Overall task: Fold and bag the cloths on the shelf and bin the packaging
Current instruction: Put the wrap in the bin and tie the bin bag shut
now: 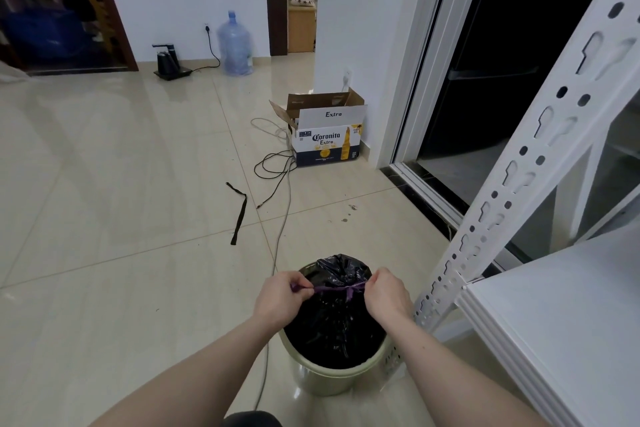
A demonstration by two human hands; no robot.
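Pinching purple drawstring (pixel 337 288) taut, left hand (pixel 282 300), right hand (pixel 386 293), glossy black bag (pixel 334 326) bunched shut

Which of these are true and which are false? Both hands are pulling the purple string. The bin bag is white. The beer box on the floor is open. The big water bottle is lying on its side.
1. Both hands are pulling the purple string. True: the left hand and the right hand each grip one end.
2. The bin bag is white. False: the bin bag is black and sits in a pale bin.
3. The beer box on the floor is open. True: its flaps stand up.
4. The big water bottle is lying on its side. False: the water bottle stands upright by the wall.
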